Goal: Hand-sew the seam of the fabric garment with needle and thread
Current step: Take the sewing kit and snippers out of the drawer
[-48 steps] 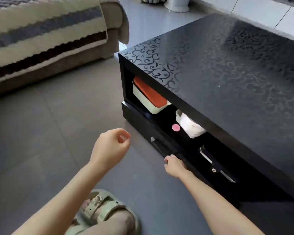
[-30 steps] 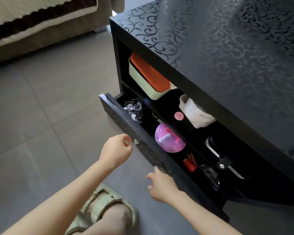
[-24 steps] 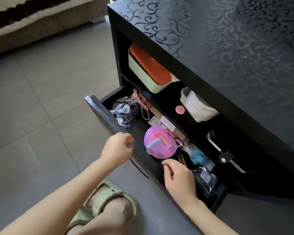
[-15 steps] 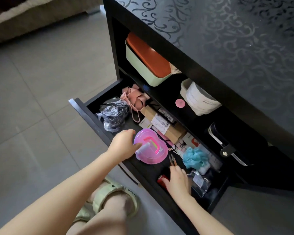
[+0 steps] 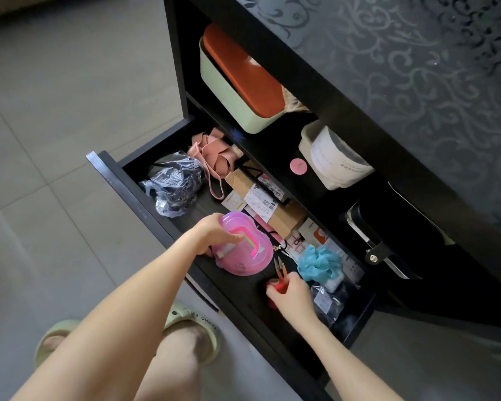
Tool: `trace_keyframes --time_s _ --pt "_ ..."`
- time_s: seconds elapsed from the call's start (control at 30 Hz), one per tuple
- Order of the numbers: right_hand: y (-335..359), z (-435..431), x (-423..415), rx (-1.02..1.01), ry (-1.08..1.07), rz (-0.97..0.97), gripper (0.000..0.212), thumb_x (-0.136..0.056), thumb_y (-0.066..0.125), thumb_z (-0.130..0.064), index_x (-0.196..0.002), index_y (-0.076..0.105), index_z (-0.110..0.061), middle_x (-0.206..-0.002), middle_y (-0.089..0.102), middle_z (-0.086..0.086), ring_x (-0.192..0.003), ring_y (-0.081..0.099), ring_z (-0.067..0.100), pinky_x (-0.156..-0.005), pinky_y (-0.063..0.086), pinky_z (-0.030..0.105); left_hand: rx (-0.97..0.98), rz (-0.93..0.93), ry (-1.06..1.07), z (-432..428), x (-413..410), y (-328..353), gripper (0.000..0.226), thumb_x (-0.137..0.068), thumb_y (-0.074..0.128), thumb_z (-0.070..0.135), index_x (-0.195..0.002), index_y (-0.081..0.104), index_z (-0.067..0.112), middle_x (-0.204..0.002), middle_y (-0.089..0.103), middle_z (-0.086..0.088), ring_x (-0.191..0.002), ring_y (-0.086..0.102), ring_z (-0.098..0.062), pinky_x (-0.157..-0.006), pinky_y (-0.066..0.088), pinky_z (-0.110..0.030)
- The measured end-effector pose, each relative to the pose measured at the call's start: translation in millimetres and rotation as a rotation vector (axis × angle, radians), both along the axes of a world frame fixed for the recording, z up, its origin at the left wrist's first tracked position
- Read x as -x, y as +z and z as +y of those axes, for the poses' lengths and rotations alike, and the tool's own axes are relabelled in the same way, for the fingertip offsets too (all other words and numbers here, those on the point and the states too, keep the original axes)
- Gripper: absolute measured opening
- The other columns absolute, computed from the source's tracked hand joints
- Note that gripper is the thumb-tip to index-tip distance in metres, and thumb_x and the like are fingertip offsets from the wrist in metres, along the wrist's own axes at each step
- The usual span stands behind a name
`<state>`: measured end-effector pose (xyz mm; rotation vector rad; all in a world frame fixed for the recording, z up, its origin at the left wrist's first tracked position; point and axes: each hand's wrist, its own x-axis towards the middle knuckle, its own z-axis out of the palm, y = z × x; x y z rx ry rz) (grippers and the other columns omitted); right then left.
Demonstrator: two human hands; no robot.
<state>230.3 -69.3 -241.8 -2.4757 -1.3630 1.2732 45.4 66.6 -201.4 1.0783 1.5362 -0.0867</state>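
A grey tiled floor [image 5: 55, 111] lies at the left, with a pale green sandal [image 5: 194, 322] on the person's foot near the bottom edge. Beside it stands a black table [image 5: 402, 68] with a scroll pattern, its low drawer [image 5: 122, 195] pulled out. At the drawer's left end sits a crumpled clear plastic bag [image 5: 174, 186], with a pink strap [image 5: 214, 157] just behind it. The left hand [image 5: 211, 234] grips a pink plastic box [image 5: 243, 256] in the middle of the drawer, fingers curled over its lid. Behind the box lies a labelled cardboard parcel [image 5: 284, 218]. Further right, the right hand [image 5: 292, 296] pinches a small red object [image 5: 274, 285], perhaps a spool, just below orange-handled snips [image 5: 281, 269]. A blue mesh puff [image 5: 318, 261] lies beside that hand. On the shelf above rests a green container [image 5: 235, 91] with an orange lid.
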Motion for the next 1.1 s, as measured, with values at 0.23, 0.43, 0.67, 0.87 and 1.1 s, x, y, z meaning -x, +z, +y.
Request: trace_keyframes --time_s 0.23,0.43,0.67,0.87,1.1 --pt "-9.4 15.2 13.9 0.131 -0.013 -0.362 0.042 -0.092 0.054 -0.035 -0.121 0.043 -0.007 -0.116 0.053 0.011 -0.1 0.059 0.026 -0.073 0.051 0.034 -0.02 -0.019 0.17 -1.0 -0.8 3.1 0.072 -0.075 0.082 0.029 -0.135 0.048 0.012 -0.122 0.056 -0.01 -0.101 0.064 -0.03 -0.069 0.06 -0.043" --pt "-21.4 21.4 18.9 0.142 0.127 -0.507 0.024 -0.097 0.044 -0.022 -0.116 0.049 -0.008 -0.12 0.05 0.009 -0.095 0.064 0.019 -0.067 0.048 0.026 -0.018 -0.156 0.322 6.2 9.7 37.3 0.053 -0.077 0.08 0.026 -0.122 0.056 0.012 -0.109 0.063 -0.009 -0.084 0.07 -0.024 -0.057 0.061 -0.038" --pt "-10.3 17.2 17.2 -0.034 0.201 -0.374 0.016 -0.095 0.05 -0.018 -0.106 0.056 -0.008 -0.109 0.067 0.006 -0.102 0.064 0.02 -0.076 0.048 0.026 -0.041 -0.216 0.407 3.9 34.4 92.7 0.051 -0.075 0.081 0.026 -0.119 0.059 0.011 -0.109 0.068 -0.014 -0.084 0.073 -0.028 -0.069 0.061 -0.045" --pt "36.0 19.9 6.7 -0.121 0.196 -0.243 0.012 -0.092 0.047 -0.012 -0.092 0.059 -0.008 -0.096 0.067 0.007 -0.092 0.064 0.024 -0.064 0.041 0.026 -0.093 -0.215 0.482 -18.4 47.3 158.8 0.041 -0.081 0.077 0.021 -0.116 0.06 0.007 -0.107 0.067 -0.015 -0.087 0.07 -0.029 -0.06 0.061 -0.042" --pt "31.3 0.8 -0.2 -0.056 0.061 -0.222 0.018 -0.092 0.057 -0.025 -0.105 0.062 -0.014 -0.092 0.07 0.002 -0.087 0.067 0.021 -0.078 0.053 0.031 -0.155 -0.239 0.539 -36.4 50.1 190.3 0.027 -0.081 0.076 0.023 -0.101 0.062 0.011 -0.107 0.067 -0.015 -0.089 0.069 -0.027 -0.05 0.059 -0.035"
